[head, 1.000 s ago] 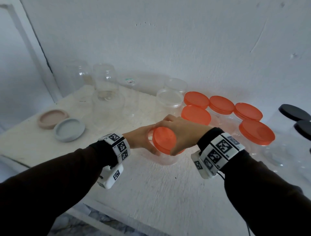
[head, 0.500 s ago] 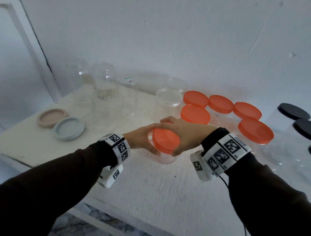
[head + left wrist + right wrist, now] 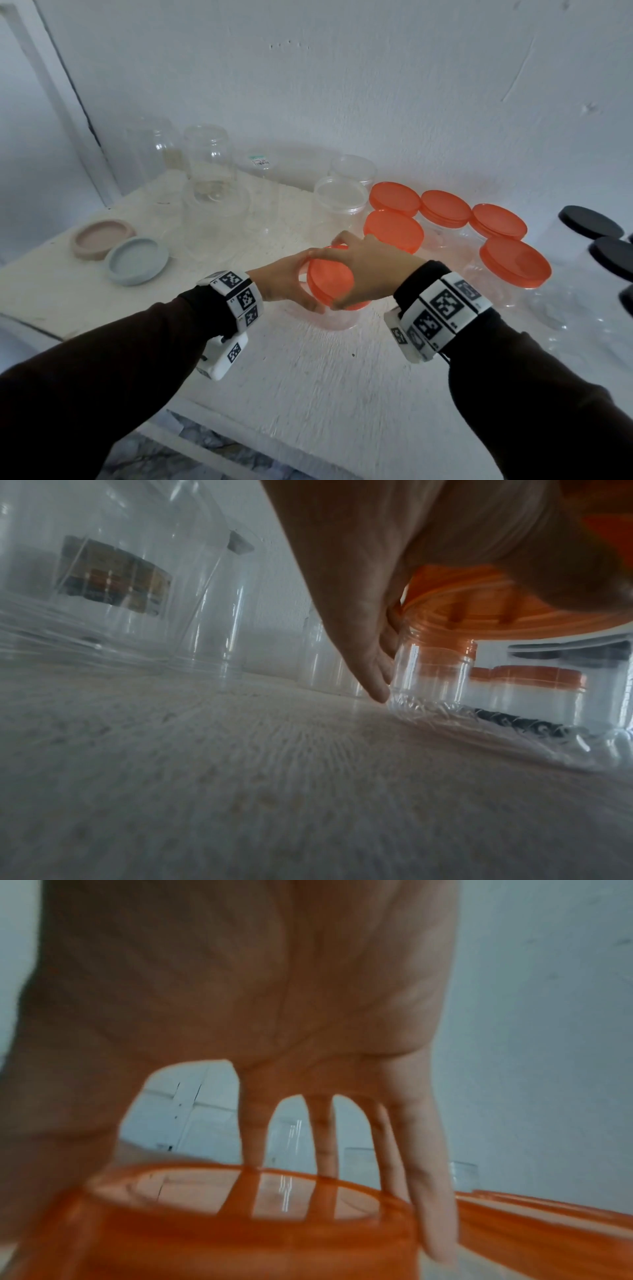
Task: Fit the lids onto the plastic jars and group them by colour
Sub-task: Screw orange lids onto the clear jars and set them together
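A small clear plastic jar (image 3: 329,320) stands on the white table (image 3: 308,383) in front of me. My left hand (image 3: 305,284) grips its left side, the fingers (image 3: 371,664) running down the jar wall (image 3: 431,674). An orange lid (image 3: 329,281) sits on the jar's mouth, tilted toward me. My right hand (image 3: 346,270) grips this lid from above, with the fingers (image 3: 428,1191) spread down over the lid's rim (image 3: 240,1231). The lid's underside (image 3: 479,607) shows above the jar neck in the left wrist view.
Several orange-lidded jars (image 3: 394,231) stand just behind and right of my hands, with black-lidded jars (image 3: 589,222) at the far right. Clear-lidded jars (image 3: 339,195) and open clear jars (image 3: 210,154) are at the back. A pink lid (image 3: 101,238) and a grey-blue lid (image 3: 137,260) lie on the left.
My right hand has turned on the orange lid and its wrist has swung a little to the right. The left hand and the jar have stayed in place.
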### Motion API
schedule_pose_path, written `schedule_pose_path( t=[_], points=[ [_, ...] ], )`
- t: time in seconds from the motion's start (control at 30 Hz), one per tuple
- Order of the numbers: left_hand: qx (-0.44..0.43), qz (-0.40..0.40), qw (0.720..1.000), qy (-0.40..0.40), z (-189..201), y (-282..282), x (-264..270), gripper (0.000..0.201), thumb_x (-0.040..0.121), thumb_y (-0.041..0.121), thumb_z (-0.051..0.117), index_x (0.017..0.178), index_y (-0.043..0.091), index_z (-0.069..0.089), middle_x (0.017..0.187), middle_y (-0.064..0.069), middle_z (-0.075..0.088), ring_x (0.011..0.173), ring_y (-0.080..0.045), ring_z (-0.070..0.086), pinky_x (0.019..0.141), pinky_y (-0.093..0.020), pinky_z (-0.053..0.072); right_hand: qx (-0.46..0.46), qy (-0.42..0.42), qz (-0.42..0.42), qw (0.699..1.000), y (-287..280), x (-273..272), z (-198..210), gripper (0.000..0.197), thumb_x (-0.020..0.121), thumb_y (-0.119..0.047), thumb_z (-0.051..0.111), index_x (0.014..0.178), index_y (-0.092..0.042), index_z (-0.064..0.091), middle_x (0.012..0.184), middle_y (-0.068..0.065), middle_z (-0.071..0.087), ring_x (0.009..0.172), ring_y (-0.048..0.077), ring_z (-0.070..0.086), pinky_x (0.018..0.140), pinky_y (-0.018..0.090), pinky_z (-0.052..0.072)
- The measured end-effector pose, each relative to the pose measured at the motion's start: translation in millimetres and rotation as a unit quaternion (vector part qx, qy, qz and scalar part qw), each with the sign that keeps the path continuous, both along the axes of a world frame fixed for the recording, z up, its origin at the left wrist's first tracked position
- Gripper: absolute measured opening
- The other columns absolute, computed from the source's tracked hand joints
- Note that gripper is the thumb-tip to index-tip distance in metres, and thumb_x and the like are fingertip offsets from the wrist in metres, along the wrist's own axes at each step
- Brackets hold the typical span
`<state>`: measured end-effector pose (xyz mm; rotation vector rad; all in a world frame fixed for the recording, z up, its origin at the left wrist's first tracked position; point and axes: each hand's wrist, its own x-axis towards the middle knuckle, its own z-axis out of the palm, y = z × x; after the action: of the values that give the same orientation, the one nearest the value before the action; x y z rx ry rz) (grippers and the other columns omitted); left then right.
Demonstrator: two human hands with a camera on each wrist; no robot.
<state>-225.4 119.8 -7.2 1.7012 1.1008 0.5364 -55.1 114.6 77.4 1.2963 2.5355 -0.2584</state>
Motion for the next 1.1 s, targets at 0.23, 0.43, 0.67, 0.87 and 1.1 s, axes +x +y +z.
schedule_pose_path(
  t=[0.23,0.43,0.67,0.87,1.1],
  points=[
    [-0.002,0.006,1.000,0.017,0,0,1,0.092,0.063,0.008,0.083,0.136,0.024,0.029,0.124,0.012,0.046,0.116,-0.006,0.045,0.093,-0.013,0.037,0.016,-0.008,-0.008,1.000,-2,3,-4,0.086,0.074,-0.067,0.058,0.143,-0.045,0.011,0.146,0.002,0.022,0.126,0.028,0.033,0.088,0.039,0.040],
    [0.002,0.010,1.000,0.011,-1,-1,2,0.095,0.062,0.008,0.084,0.140,0.021,0.030,0.127,0.013,0.045,0.117,-0.002,0.043,0.094,-0.009,0.034,0.007,0.003,0.008,1.000,0,1,2,0.083,0.070,-0.055,0.068,0.137,-0.055,0.019,0.139,-0.006,0.030,0.117,0.024,0.038,0.084,0.033,0.041],
    [0.009,0.000,1.000,0.011,3,-2,2,0.091,0.062,0.005,0.083,0.133,0.025,0.030,0.119,0.018,0.046,0.108,0.006,0.044,0.084,-0.002,0.036,0.049,0.008,0.013,0.999,0,1,3,0.083,0.066,-0.070,0.062,0.138,-0.049,0.026,0.124,0.000,0.043,0.091,0.017,0.048,0.070,0.026,0.041],
    [0.014,-0.004,1.000,0.012,4,-4,3,0.090,0.061,0.003,0.083,0.134,0.019,0.033,0.117,0.017,0.049,0.108,0.006,0.047,0.084,-0.003,0.038,0.088,0.027,-0.009,0.996,-6,5,-5,0.082,0.067,-0.072,0.058,0.139,-0.045,0.030,0.124,-0.002,0.045,0.098,0.019,0.047,0.073,0.028,0.040],
    [0.010,-0.027,0.999,0.029,2,-10,18,0.088,0.065,0.011,0.083,0.135,0.023,0.032,0.118,0.018,0.048,0.112,0.000,0.046,0.093,-0.016,0.040,0.073,0.045,-0.023,0.996,-24,32,-16,0.081,0.073,-0.063,0.060,0.142,-0.043,0.023,0.146,-0.005,0.027,0.118,0.025,0.033,0.092,0.035,0.037]
  ],
)
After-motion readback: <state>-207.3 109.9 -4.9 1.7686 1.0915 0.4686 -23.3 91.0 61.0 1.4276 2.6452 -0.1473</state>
